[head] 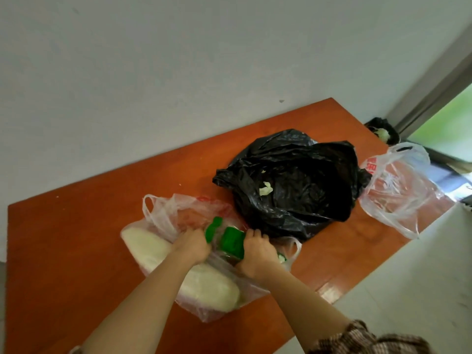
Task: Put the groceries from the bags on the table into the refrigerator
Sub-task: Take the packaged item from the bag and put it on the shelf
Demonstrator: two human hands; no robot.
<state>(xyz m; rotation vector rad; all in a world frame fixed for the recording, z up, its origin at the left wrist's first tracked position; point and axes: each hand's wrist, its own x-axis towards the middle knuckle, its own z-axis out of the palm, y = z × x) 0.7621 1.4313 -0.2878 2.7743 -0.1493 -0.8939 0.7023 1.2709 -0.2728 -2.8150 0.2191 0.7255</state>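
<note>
A clear plastic bag (pixel 163 213) lies on the orange table (pixel 76 238) in front of me. Inside it lie a long white radish-like vegetable (pixel 145 246) and a bright green vegetable (pixel 232 242). My left hand (pixel 192 245) is closed on the bag's plastic just left of the green vegetable. On the vegetable's right side, my right hand (pixel 255 254) grips it through or beside the plastic. A crumpled black bag (pixel 293 185) sits behind, with a pale scrap on it. Another clear bag with red print (pixel 398 187) rests at the table's right corner.
A white wall runs behind the table. A small black bin (pixel 383 130) with pale scraps stands on the floor past the table's far corner, beside a door frame (pixel 434 85). Light floor shows to the right of the table.
</note>
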